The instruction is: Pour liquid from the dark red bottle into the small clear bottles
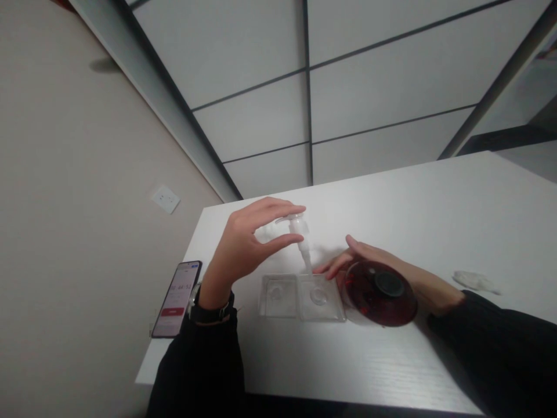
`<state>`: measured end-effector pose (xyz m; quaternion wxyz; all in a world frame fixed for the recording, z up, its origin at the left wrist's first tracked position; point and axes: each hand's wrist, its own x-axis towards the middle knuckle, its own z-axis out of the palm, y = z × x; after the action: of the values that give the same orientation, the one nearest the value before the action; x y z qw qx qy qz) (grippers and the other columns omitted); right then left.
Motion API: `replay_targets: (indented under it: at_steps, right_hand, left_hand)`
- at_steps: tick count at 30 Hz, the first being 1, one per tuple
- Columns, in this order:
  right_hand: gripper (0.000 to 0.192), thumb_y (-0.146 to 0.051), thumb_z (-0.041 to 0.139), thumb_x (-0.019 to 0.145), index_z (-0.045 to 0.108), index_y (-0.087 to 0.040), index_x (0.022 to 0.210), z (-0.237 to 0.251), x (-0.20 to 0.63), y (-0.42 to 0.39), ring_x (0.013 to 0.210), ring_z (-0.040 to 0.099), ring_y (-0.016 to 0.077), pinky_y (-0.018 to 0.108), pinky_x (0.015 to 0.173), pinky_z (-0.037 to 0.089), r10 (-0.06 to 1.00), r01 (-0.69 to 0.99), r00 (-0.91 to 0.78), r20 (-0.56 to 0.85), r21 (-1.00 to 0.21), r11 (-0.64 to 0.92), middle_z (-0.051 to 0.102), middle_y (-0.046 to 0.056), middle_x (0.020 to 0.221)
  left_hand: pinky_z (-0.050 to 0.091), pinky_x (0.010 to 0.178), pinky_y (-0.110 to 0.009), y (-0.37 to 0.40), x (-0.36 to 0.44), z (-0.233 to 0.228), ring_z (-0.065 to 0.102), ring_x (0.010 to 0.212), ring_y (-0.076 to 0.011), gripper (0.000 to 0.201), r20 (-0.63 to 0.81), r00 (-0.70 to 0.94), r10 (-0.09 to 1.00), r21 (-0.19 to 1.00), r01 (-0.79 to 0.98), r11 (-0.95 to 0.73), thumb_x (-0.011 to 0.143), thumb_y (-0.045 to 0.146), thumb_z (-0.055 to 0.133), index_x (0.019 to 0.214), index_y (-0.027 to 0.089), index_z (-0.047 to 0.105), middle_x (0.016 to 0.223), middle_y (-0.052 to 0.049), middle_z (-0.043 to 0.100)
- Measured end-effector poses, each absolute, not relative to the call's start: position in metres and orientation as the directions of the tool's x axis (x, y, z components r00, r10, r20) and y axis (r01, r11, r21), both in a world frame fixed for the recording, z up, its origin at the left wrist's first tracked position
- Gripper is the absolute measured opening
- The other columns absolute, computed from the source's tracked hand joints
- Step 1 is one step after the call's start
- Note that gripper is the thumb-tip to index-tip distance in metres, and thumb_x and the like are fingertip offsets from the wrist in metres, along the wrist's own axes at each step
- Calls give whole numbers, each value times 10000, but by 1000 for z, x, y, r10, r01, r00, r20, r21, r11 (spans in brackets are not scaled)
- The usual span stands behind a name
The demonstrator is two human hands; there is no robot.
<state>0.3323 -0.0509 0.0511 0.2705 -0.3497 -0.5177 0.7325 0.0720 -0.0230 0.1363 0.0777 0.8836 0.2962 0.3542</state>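
Note:
My left hand (243, 241) pinches a translucent white pump head (298, 225) between thumb and fingers. The pump is tilted, its narrow lower end pointing down at the back edge of a clear plastic case (322, 310). Two square halves make up this case, side by side, each with a round raised ring. Behind a dark red see-through round container (365, 305) with a black knob lies my right hand (374, 252), partly hidden by it. Its thumb stands apart, and its fingertips reach the case's back right edge; whether they press on it I cannot tell.
A phone (176, 299) with a running timer lies at the left end of the white table (331, 371). On the right is a small crumpled pale thing (476, 281). Sliding panels (261, 128) stand behind, and a wall (87, 232) with a socket (166, 199) is at left.

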Motion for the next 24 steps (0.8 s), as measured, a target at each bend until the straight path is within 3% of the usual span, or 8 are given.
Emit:
replay_targets:
  at_steps: [24]
  right_hand:
    - [704,-810,461,959,853,-245,811,53,332,-53,1172,702,336,564,1207,370,764,-47,-606,-221,-949,-311,823,107,1152]
  left_hand:
    - [605,967,-341,-33,83,140,754,1065,-211,280,429,699,572,325,471,-820,923,327,812,1172,220,743,1117,-66,803]
